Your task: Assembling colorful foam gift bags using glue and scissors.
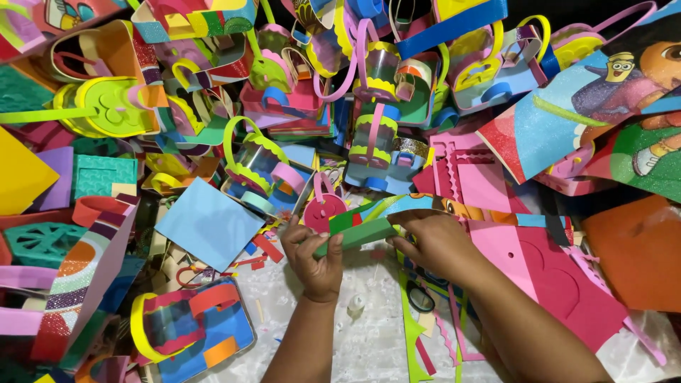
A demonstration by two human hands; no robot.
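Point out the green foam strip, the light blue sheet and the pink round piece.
green foam strip (358, 235), head view, middle of its long face.
light blue sheet (209, 223), head view, centre of the sheet.
pink round piece (325, 211), head view, middle of the disc.

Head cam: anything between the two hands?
Yes: a green foam strip spans the gap, left hand gripping one end, right hand at the other.

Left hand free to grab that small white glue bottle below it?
Probably not yet: the left hand grips the green foam strip with the right hand. The glue bottle lies uncovered just below.
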